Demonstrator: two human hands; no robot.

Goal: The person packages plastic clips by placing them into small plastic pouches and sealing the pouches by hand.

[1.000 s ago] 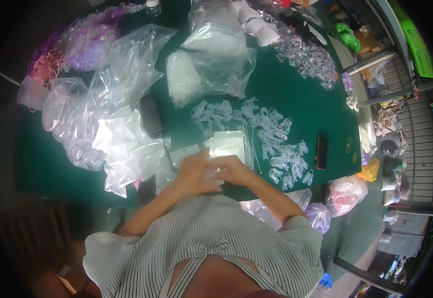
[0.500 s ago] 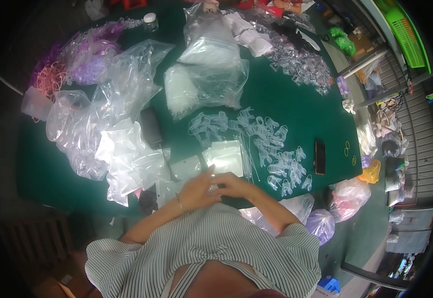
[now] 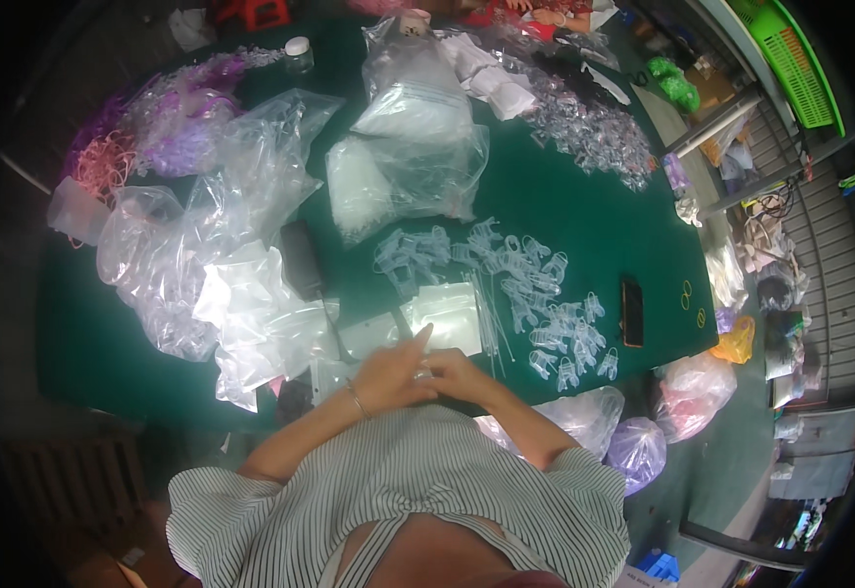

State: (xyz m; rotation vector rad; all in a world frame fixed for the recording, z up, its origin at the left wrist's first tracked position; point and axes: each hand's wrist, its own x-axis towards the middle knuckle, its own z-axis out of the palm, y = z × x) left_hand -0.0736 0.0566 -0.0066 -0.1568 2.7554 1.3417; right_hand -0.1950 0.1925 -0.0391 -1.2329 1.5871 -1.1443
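Observation:
At the table's near edge my left hand [image 3: 386, 380] and my right hand [image 3: 455, 376] meet in front of my body. Their fingertips are pinched close together, and a tiny pale thing seems to show between them, too small to name. The left index finger points forward over a stack of small clear plastic bags [image 3: 452, 318]. Beside that stack lie several thin clear strips [image 3: 491, 328]. Small clear plastic clip-like pieces [image 3: 535, 279] are spread to the right and beyond. Another flat clear bag [image 3: 368, 336] lies just beyond my left hand.
White packets [image 3: 251, 314] and large clear bags [image 3: 163, 265] heap up at left, by a black case [image 3: 300, 257]. Farther back sits a clear bag of white bits [image 3: 364, 191]. A phone [image 3: 632, 312] and yellow rubber bands [image 3: 686, 295] lie at right. A green basket [image 3: 795, 64] hangs far right.
Both hands stay together at nearly the same spot, with slight finger movement. The view has shifted a little; the things on the table look unmoved.

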